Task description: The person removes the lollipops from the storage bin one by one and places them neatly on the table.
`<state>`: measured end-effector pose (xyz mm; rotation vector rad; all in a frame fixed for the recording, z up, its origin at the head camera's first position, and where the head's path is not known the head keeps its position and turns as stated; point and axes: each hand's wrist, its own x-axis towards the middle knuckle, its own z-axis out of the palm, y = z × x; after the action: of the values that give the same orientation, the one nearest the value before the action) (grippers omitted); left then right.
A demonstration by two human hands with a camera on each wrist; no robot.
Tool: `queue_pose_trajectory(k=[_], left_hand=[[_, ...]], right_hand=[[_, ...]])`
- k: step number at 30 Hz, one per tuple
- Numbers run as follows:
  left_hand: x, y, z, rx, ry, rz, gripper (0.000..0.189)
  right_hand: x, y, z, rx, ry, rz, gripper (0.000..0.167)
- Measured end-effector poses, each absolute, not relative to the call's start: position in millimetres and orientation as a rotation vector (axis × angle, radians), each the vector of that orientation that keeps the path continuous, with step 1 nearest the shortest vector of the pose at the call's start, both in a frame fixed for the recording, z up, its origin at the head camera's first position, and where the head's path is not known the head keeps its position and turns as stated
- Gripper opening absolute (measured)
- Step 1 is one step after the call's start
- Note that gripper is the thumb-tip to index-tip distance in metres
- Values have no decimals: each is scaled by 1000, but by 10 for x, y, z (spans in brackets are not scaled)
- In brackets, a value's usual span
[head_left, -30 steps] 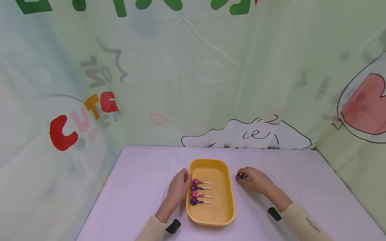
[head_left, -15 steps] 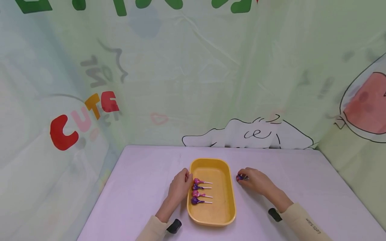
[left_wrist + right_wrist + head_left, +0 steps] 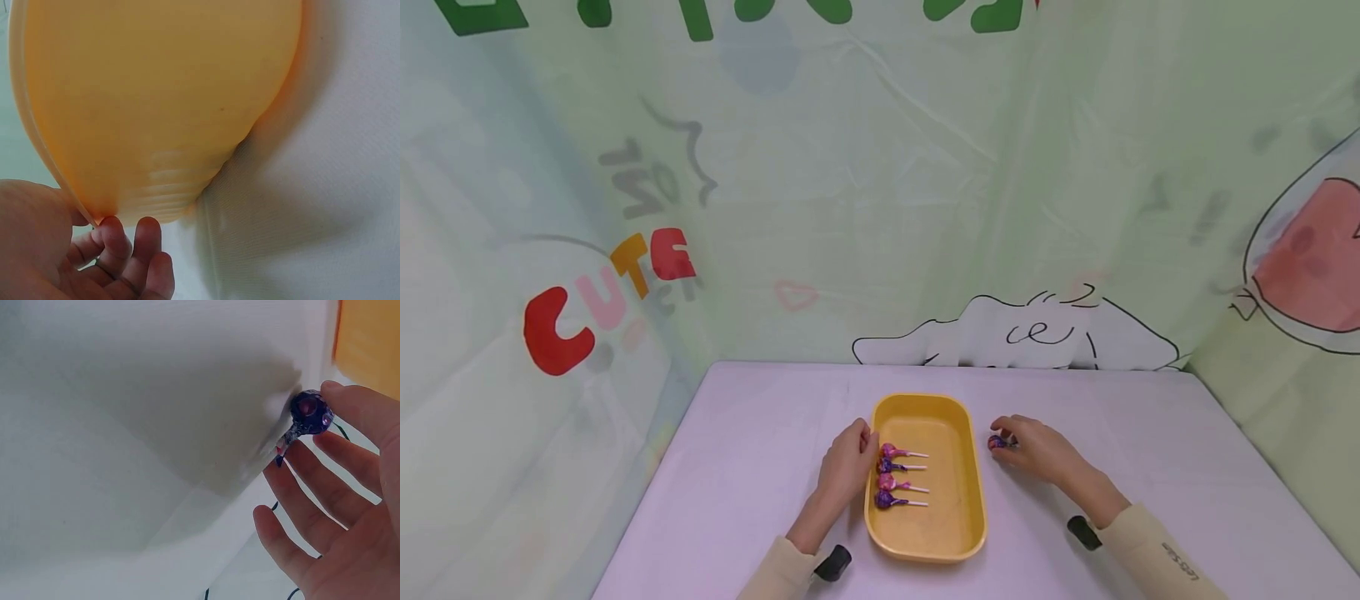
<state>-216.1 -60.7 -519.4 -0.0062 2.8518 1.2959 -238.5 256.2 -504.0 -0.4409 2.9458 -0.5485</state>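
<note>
My left hand [image 3: 848, 458] grips the left rim of a yellow plastic tray [image 3: 955, 533]. In the left wrist view its curled fingers [image 3: 147, 240] lie outside the tray wall, the thumb partly hidden behind the rim. To the right of the tray, my right hand [image 3: 1033, 446] is around a purple-wrapped lollipop [image 3: 309, 412] at the table surface. Its thumb is beside the lollipop's head, and the other fingers are spread loosely. The head view shows a gap between forefinger and lollipop. Most of this lollipop's stick is hidden.
Inside the tray, several lollipops lie in a column along the left wall, sticks to the right: a pink one [image 3: 887, 482] and a purple one [image 3: 886, 500] are nearest me. The table [image 3: 760, 500] has a pale cover. A printed curtain [image 3: 820, 208] hangs behind it.
My right hand's fingers have parted around the lollipop, the forefinger lifting off it. The left hand and the tray stay in place.
</note>
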Motion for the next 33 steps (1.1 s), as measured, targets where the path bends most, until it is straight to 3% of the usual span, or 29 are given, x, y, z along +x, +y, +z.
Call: queue_pose_trajectory(k=[33], left_hand=[[-2168, -611, -5205, -15, 2829, 1325, 20]], right_hand=[[-2388, 2302, -4670, -487, 3039, -539, 39]])
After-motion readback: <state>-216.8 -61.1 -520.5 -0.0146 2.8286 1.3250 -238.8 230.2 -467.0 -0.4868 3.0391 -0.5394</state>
